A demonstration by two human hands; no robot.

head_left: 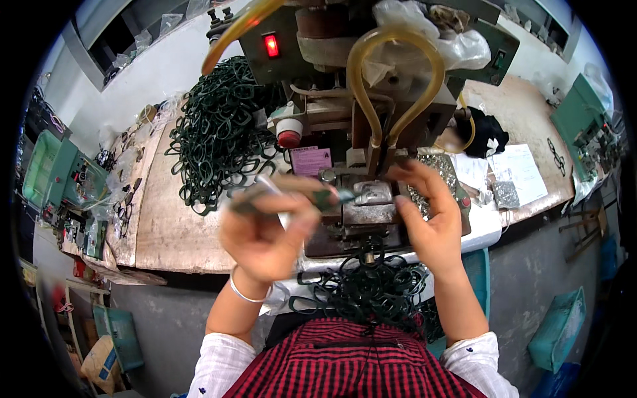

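My left hand (269, 229) is raised and blurred, closed on a dark green eyeglass frame front (292, 192) whose right end reaches the metal fixture (371, 194) of a bench machine (358, 79). My right hand (428, 215) is at the fixture's right side, fingers curled, its fingertips touching the machine just above the fixture. A heap of finished dark green frames (368, 292) lies in my lap below the bench edge. A larger heap of the same green frames (222, 129) covers the bench to the left of the machine.
Two amber hoses (398, 63) loop down the machine front; a red lamp (271, 45) and a red button (288, 138) sit on it. Small metal parts (441, 176), white papers (521, 169) and a black cloth (484, 136) lie to the right. Green machines (63, 179) stand far left.
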